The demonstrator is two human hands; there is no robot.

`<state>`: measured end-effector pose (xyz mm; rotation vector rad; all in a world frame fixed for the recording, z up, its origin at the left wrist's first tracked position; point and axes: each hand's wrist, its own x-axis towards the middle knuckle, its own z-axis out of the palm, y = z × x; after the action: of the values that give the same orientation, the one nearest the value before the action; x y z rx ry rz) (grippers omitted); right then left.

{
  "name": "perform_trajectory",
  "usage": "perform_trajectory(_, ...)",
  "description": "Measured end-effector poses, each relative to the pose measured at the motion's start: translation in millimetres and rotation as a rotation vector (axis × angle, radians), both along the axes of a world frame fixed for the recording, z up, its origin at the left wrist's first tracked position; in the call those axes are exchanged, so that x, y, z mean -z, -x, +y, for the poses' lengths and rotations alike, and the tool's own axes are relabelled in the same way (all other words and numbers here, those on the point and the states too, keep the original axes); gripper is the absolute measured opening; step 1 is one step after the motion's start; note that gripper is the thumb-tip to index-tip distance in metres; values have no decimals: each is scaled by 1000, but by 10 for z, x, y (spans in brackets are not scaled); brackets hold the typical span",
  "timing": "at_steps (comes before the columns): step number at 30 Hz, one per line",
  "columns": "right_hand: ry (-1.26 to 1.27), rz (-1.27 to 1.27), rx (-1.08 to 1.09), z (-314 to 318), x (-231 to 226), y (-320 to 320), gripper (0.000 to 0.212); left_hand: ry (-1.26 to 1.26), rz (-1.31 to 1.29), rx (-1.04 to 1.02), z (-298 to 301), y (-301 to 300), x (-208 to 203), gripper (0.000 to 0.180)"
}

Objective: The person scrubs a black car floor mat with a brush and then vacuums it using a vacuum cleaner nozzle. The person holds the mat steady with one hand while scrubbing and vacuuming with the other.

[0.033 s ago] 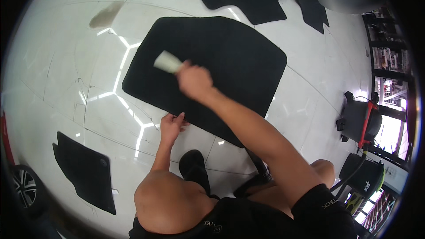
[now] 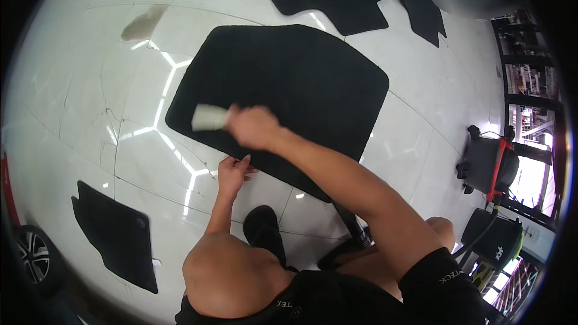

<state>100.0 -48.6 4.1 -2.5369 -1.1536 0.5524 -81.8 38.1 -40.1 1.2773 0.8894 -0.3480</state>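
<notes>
Head view: large black floor mat (image 2: 289, 90) lies flat on the glossy white tiled floor (image 2: 78, 102). Judged limp, moderately heavy and grippy; best taken at an edge or corner. Left hand (image 2: 232, 171) presses its near edge, fingers together and flat where mat meets tile. Right hand (image 2: 253, 126) is over the mat's near-left part, fingers clamped on a pale brush-like block (image 2: 209, 117), which projects left of the knuckles, touching the pile.
</notes>
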Motion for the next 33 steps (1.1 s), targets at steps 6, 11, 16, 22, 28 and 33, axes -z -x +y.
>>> perform_trajectory(6,0,49,883,-124,176,-1346,39,43,-10,-3,-54,-50,20,23)
perform_trajectory(11,93,54,-126,442,-213,-816,37,46,28,-8,77,-26,-5,21)
perform_trajectory(16,90,-12,737,-23,29,-1761,36,50,27,-18,0,-57,7,21)
perform_trajectory(22,142,9,-28,-30,67,-846,43,70,32,3,65,-25,3,23)
perform_trajectory(28,-13,176,1136,-372,-27,-1815,42,77,31,42,-44,-112,59,24)
perform_trajectory(33,159,8,3,244,-188,-1007,43,52,29,-5,5,-33,62,26)
